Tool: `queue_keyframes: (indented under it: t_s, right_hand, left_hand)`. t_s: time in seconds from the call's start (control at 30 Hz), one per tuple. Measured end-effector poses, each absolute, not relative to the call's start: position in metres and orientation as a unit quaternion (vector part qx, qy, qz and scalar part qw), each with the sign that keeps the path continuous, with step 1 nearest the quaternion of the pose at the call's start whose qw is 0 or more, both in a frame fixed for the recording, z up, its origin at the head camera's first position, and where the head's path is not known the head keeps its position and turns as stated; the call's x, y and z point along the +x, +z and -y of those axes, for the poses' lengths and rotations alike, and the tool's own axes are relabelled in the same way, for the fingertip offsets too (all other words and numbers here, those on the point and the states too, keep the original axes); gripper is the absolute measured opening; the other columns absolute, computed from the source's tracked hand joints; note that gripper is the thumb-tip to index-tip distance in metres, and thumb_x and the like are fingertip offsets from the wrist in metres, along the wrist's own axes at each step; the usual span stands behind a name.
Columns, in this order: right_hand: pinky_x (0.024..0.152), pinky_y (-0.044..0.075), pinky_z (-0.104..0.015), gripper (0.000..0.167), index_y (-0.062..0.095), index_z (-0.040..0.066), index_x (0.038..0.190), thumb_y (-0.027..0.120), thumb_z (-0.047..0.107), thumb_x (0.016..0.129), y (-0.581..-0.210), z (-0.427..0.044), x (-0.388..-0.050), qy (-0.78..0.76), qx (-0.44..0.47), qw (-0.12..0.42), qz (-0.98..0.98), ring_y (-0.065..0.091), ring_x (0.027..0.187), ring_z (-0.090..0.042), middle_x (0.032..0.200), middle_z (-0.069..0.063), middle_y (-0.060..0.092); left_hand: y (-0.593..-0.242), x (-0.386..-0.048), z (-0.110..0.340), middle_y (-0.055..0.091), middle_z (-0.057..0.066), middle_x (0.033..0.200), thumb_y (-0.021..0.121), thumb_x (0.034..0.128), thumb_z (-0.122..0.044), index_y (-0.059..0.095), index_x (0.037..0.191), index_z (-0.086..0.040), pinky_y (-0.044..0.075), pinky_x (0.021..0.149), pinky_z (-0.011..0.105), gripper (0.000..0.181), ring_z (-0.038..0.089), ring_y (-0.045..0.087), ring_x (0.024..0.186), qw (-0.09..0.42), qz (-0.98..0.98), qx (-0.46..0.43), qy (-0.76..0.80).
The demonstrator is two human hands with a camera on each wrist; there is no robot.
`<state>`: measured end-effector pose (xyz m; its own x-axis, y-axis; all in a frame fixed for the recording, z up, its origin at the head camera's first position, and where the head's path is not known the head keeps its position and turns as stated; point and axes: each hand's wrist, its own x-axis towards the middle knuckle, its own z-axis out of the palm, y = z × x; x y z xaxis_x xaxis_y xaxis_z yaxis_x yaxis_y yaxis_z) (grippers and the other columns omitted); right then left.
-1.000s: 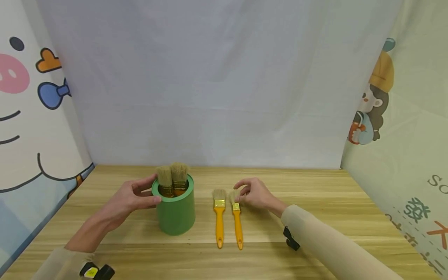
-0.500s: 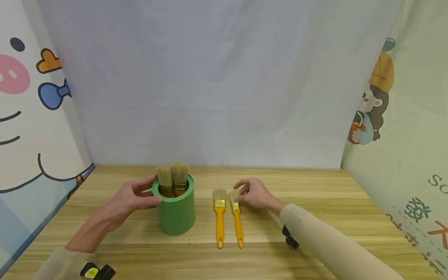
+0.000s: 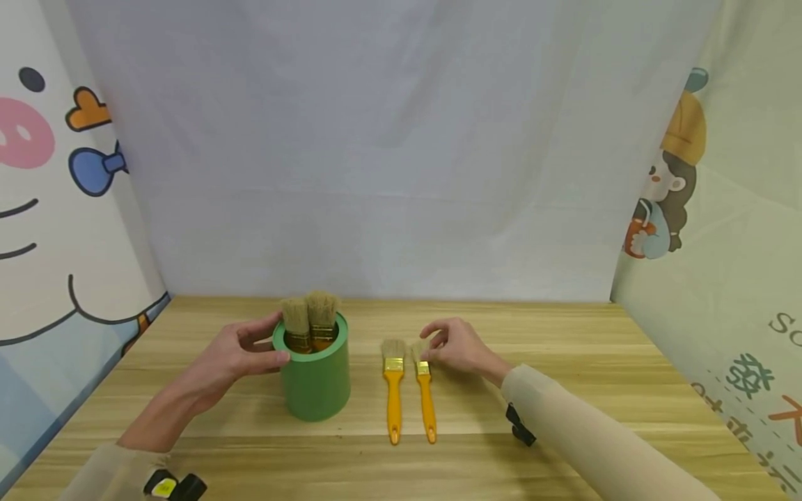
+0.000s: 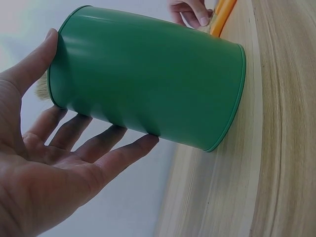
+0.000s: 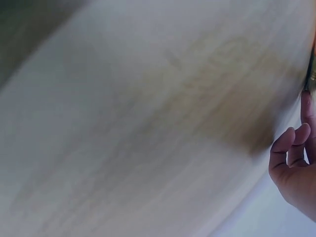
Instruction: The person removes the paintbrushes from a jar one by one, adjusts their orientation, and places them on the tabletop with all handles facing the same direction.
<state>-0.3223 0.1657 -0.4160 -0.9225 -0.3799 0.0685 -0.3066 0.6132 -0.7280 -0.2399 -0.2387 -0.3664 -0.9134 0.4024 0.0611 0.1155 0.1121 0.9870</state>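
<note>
Barely anything's moved vs earlier: L hand grips green can, R hand touches small brush on table beside wide brush, can't tell if pinching. Best nudge gently, w/ can steady.

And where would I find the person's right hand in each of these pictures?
Head: the right hand is right of centre, below mid-height.
Left wrist: small, at the top edge, right of centre, beyond the green can.
Right wrist: at the right edge, below mid-height, partly cut off.
Shared landmark: the orange-handled brush by its fingers, only a sliver in the right wrist view.
</note>
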Motion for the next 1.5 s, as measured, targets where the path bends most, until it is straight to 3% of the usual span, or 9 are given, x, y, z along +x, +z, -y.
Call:
queue_keyframes:
  t_s: [0.67,1.07,1.33,1.5]
  right_hand:
    - [0.074,0.057,-0.035,0.033,0.075,-0.001,0.116,0.088,0.009,0.087,-0.415,-0.168,-0.325,-0.380,-0.229,0.044,-0.895,0.067,0.078,-0.014,0.092,-0.004,0.075]
    - [0.065,0.046,-0.031,0.031,0.077,0.002,0.119,0.085,0.011,0.091,-0.403,-0.172,-0.322,-0.371,-0.243,0.042,-0.895,0.051,0.068,-0.016,0.116,-0.014,0.073]
    - [0.067,0.046,-0.029,0.027,0.076,-0.003,0.116,0.083,0.008,0.092,-0.391,-0.170,-0.314,-0.375,-0.291,0.007,-0.880,0.053,0.071,-0.015,0.111,-0.019,0.074]
    - [0.064,0.045,-0.028,0.024,0.077,0.001,0.114,0.083,0.009,0.092,-0.380,-0.166,-0.303,-0.389,-0.286,-0.007,-0.876,0.054,0.072,-0.016,0.103,-0.011,0.076]
  left_hand:
    - [-0.368,-0.241,0.241,0.018,0.029,0.169,0.073,0.0995,-0.010,0.017,0.166,0.003,0.057,0.098,0.038,0.088,0.051,0.037,0.145,0.116,-0.734,0.175,0.646]
    - [-0.368,-0.240,0.240,0.019,0.029,0.169,0.074,0.0990,-0.010,0.017,0.166,0.004,0.056,0.098,0.037,0.089,0.052,0.037,0.145,0.111,-0.735,0.175,0.645]
    - [-0.366,-0.240,0.239,0.019,0.029,0.169,0.074,0.0993,-0.011,0.017,0.166,0.004,0.056,0.099,0.037,0.089,0.051,0.036,0.145,0.115,-0.735,0.176,0.645]
    - [-0.366,-0.240,0.239,0.018,0.029,0.169,0.073,0.0993,-0.011,0.016,0.166,0.004,0.056,0.099,0.037,0.089,0.051,0.035,0.146,0.117,-0.734,0.177,0.645]
